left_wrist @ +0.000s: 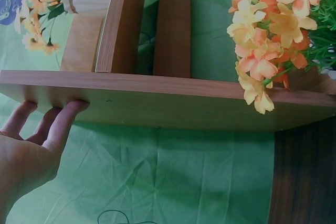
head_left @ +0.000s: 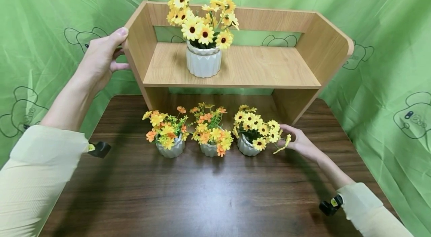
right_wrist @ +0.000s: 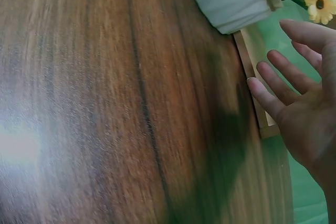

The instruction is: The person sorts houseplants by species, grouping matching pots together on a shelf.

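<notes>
Seen through my head camera, the shelf point(head_left: 269, 67) stands along the far edge of the tabletop point(head_left: 151, 199). The upper pot point(head_left: 204, 61), with yellow blooms, sits left of centre on its upper board. In front of its lower front edge, three pots form a row on the tabletop: left pot point(head_left: 171, 150) and middle pot point(head_left: 208, 150), orange and yellow; right pot point(head_left: 247, 147), yellow. I have the left hand point(head_left: 101, 54) at the left panel point(left_wrist: 173, 108), fingers apart, tips against its outer face. I have the right hand point(head_left: 301, 141) spread, beside the right pot's flowers point(head_left: 257, 125), toward the tabletop's right edge; whether it touches them, I cannot tell.
</notes>
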`<state>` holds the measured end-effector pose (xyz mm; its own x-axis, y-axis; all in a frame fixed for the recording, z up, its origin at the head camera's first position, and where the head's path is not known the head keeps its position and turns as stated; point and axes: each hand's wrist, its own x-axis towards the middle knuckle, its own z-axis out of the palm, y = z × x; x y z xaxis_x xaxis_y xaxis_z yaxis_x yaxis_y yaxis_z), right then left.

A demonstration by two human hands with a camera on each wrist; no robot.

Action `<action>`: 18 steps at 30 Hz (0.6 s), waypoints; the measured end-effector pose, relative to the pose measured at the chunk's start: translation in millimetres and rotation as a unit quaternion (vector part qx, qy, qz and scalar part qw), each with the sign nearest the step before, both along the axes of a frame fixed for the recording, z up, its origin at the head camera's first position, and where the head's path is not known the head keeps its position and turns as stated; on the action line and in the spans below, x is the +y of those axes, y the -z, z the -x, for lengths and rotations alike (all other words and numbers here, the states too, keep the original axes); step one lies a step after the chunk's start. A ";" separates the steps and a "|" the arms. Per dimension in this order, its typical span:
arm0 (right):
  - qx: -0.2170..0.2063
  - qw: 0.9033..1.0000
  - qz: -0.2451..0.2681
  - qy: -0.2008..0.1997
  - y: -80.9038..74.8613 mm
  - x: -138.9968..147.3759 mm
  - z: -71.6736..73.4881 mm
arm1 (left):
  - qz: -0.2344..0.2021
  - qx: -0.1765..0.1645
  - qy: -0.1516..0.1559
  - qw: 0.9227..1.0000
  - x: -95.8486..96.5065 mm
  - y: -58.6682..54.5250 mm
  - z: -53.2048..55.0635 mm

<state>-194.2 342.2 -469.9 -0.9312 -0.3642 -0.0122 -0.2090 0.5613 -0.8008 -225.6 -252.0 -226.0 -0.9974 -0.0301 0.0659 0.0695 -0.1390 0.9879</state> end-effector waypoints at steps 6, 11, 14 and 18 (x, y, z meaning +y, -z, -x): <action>-0.047 0.994 0.092 -0.041 7.4 -8.9 0.5 | -0.002 -0.001 0.000 1.000 0.3 -0.3 -0.1; -0.057 0.985 0.145 -0.080 11.9 -18.6 0.7 | 0.002 -0.003 0.002 1.000 1.6 0.0 0.2; -0.033 0.988 0.130 -0.082 14.0 -24.4 1.7 | 0.002 -0.002 0.004 1.000 2.5 0.2 0.2; -0.041 0.976 0.177 -0.121 17.5 -31.5 3.5 | 0.001 -0.001 0.005 1.000 2.9 0.4 -0.1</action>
<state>-197.6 310.7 -487.4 -0.8185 -0.5684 0.0835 -0.2285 0.1888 -0.9551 -225.5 -249.1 -226.4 -0.9977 -0.0199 0.0644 0.0665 -0.1374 0.9883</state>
